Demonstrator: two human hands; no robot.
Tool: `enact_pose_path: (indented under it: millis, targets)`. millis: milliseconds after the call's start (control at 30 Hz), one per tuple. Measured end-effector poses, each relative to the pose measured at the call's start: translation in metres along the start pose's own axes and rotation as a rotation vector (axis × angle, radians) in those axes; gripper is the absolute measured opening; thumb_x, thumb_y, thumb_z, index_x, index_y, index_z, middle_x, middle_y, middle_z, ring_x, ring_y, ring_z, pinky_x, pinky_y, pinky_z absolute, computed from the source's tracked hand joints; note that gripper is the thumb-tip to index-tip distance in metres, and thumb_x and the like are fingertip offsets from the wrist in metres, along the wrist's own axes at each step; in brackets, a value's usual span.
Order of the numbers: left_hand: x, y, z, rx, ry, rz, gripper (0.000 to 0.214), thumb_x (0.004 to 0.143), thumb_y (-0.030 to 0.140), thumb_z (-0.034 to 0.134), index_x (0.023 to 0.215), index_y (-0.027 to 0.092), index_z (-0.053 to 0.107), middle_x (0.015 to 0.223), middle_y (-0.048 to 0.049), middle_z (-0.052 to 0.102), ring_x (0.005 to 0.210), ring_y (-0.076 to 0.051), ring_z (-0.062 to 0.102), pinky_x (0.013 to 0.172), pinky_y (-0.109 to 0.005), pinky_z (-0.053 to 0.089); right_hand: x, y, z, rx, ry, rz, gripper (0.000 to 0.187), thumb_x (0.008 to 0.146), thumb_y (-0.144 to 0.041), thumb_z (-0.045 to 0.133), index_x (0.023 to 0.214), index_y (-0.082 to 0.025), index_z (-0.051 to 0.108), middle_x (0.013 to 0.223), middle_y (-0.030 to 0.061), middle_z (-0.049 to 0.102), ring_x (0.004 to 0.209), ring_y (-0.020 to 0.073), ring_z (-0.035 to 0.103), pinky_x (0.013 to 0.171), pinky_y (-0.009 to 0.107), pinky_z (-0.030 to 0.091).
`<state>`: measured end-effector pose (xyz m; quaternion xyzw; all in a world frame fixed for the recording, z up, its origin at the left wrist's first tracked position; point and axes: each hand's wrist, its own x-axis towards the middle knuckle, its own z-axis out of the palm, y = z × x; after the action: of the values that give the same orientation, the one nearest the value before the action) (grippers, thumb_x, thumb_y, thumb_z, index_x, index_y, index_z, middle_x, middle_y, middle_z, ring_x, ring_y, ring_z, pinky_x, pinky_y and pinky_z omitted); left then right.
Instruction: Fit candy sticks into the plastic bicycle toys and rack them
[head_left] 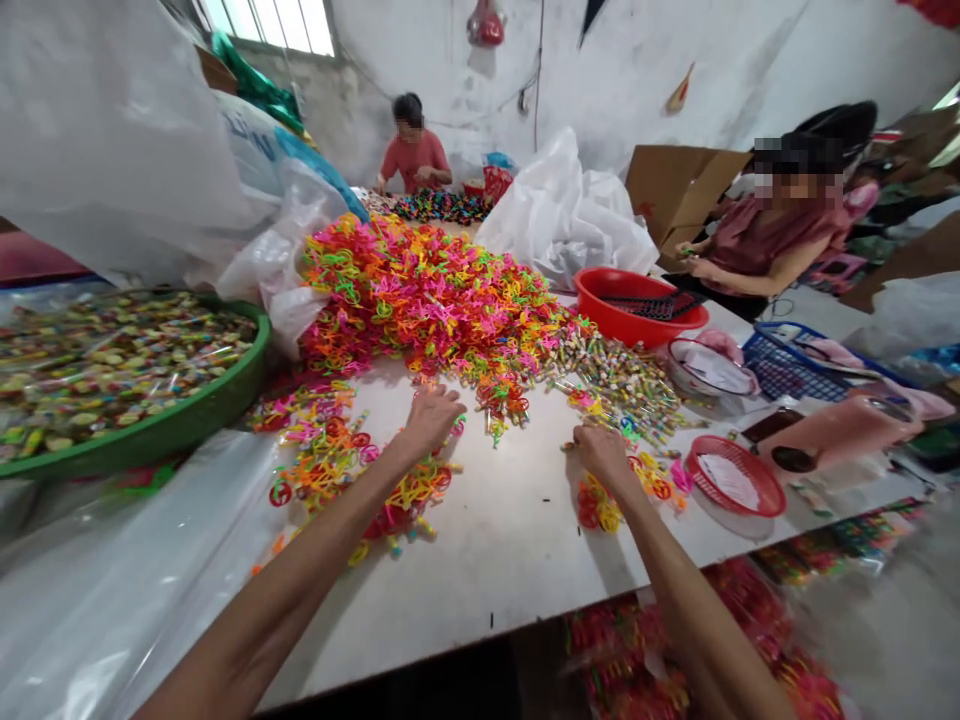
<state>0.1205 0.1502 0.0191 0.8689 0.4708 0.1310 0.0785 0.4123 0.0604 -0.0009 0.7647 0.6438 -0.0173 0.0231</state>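
Observation:
My left hand [433, 414] is at the front edge of a big heap of bright plastic pieces [427, 300] in pink, orange, yellow and green. Its fingers are bent and drawn together; whatever they hold is hidden. Below that wrist lies a looser spread of similar pieces [322, 450], some with small tubes attached. My right hand [602, 450] is closed just in front of a pile of small clear tubes with coloured contents [615, 375]. I cannot make out what is in its fingers. Yellow and red pieces [598, 505] lie under the right wrist.
At the left stands a green tub [225, 385] of small filled tubes, beside plastic sheeting [165, 550]. To the right are a red basin [637, 320], a red basket [735, 480], a blue basket [787, 365] and a pink cylinder-like object [844, 435]. Two people work beyond the table [495, 520].

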Motion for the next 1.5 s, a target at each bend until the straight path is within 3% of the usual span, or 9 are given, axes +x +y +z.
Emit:
enact_pose_path:
  millis: [133,200,367,500,567,667,733,1033,1500]
  targets:
    - [0.030,0.000,0.021,-0.134,-0.064,0.054,0.019,0.065,0.004,0.057,0.054,0.019,0.054,0.065,-0.0026,0.059,0.082,-0.020,0.051,0.088,-0.036,0.027,-0.012,-0.023,0.007,0.083,0.069,0.018,0.022,0.076,-0.011,0.043,0.091,-0.016,0.059,0.090,0.0084,0.062,0.085,0.0188,0.054,0.067,0.026,0.033]
    - [0.024,-0.001,0.021,-0.209,-0.048,0.038,0.016,0.064,0.004,0.058,0.058,0.019,0.054,0.067,-0.0030,0.058,0.083,-0.021,0.051,0.088,-0.037,0.027,-0.026,-0.036,0.012,0.366,0.067,-0.001,0.022,0.076,-0.017,0.045,0.094,-0.018,0.058,0.079,0.0038,0.061,0.074,0.0162,0.054,0.061,0.024,0.034]
    - [-0.021,0.013,0.019,-0.461,0.006,-0.096,0.012,0.065,0.019,0.063,0.075,0.019,0.057,0.074,-0.0028,0.059,0.081,-0.021,0.054,0.076,-0.034,0.037,-0.067,-0.079,0.018,1.440,-0.100,0.054,0.023,0.071,-0.034,0.055,0.083,-0.016,0.060,0.052,-0.0050,0.047,0.045,0.0096,0.043,0.046,0.022,0.032]
    - [-0.067,0.035,0.023,-0.723,-0.059,-0.182,0.019,0.076,0.031,0.054,0.082,0.014,0.058,0.069,-0.0035,0.062,0.062,-0.015,0.058,0.058,-0.027,0.042,-0.090,-0.108,0.014,1.813,-0.115,0.186,0.024,0.068,-0.039,0.063,0.072,-0.016,0.060,0.053,-0.0047,0.048,0.041,0.0063,0.040,0.042,0.021,0.029]
    - [-0.086,0.045,0.023,-0.994,-0.109,-0.250,0.024,0.075,0.033,0.056,0.088,0.013,0.058,0.071,-0.0039,0.064,0.059,-0.013,0.059,0.056,-0.026,0.044,-0.097,-0.115,0.010,1.869,-0.168,0.167,0.023,0.068,-0.038,0.064,0.071,-0.016,0.061,0.056,-0.0033,0.052,0.042,0.0064,0.043,0.042,0.021,0.030]
    - [-0.107,0.056,0.019,-1.578,-0.166,-0.426,0.033,0.060,0.025,0.072,0.088,0.013,0.059,0.072,-0.0025,0.064,0.061,-0.012,0.059,0.059,-0.026,0.046,-0.105,-0.117,0.007,1.869,-0.250,0.116,0.020,0.069,-0.034,0.064,0.072,-0.015,0.062,0.056,-0.0024,0.054,0.041,0.0061,0.044,0.042,0.021,0.032]
    - [-0.114,0.061,0.015,-1.793,-0.168,-0.499,0.037,0.052,0.019,0.077,0.084,0.013,0.061,0.071,-0.0012,0.064,0.061,-0.011,0.058,0.060,-0.024,0.046,-0.109,-0.116,0.006,1.867,-0.264,0.109,0.018,0.069,-0.032,0.065,0.072,-0.014,0.063,0.054,-0.0030,0.053,0.040,0.0053,0.042,0.042,0.020,0.031]
    - [-0.128,0.062,0.012,-1.936,-0.100,-0.547,0.033,0.053,0.015,0.077,0.083,0.016,0.062,0.067,0.0011,0.065,0.058,-0.009,0.058,0.057,-0.021,0.044,-0.113,-0.123,-0.001,1.903,-0.408,0.120,0.020,0.066,-0.031,0.068,0.071,-0.012,0.066,0.050,-0.0030,0.052,0.037,0.0045,0.039,0.036,0.018,0.027]
    - [-0.140,0.057,0.008,-1.958,0.011,-0.639,0.036,0.052,0.015,0.078,0.083,0.014,0.060,0.067,0.0008,0.064,0.056,-0.008,0.057,0.052,-0.018,0.042,-0.106,-0.137,-0.003,1.917,-0.476,0.073,0.022,0.072,-0.034,0.065,0.073,-0.012,0.066,0.049,-0.0039,0.052,0.032,0.0032,0.040,0.034,0.017,0.024]
